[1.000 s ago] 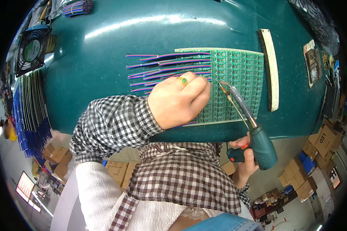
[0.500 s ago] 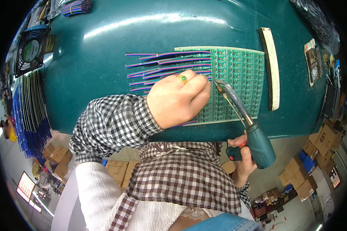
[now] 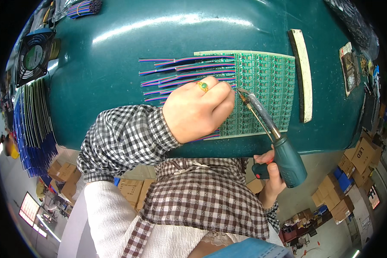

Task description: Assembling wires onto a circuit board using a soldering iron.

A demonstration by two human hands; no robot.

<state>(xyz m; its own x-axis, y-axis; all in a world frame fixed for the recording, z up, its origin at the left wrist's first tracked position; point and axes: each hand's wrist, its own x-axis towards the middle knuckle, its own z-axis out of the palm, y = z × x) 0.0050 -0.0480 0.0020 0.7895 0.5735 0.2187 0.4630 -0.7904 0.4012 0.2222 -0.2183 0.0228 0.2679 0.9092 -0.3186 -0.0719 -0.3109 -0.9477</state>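
**Iron tip meets the board just right of the left hand's fingertips**

On the left, a bundle of thin multicoloured ribbon wires point(image 3: 189, 69) lies flat on the glossy dark-green surface point(image 3: 116, 51), its strands running left to right into the left edge of the green rectangular circuit-board panel point(image 3: 266, 86). The left hand point(image 3: 198, 109), with a gold ring on one finger, rests knuckles-up over the near-left part of that panel; its grip is curled closed and pressed down where wires meet board, though whether a wire is pinched under the fingertips cannot be told.

Just right of those fingertips sits the metal tip of the teal-handled soldering gun point(image 3: 271, 137). Its long axis slants from the tip, far and left, back to the handle, near and right, beyond the near edge of the surface. The right hand point(image 3: 268, 180) wraps that handle, its grip full around it.

Further right, a pale long strip point(image 3: 303, 77) lies beside the panel's right edge.
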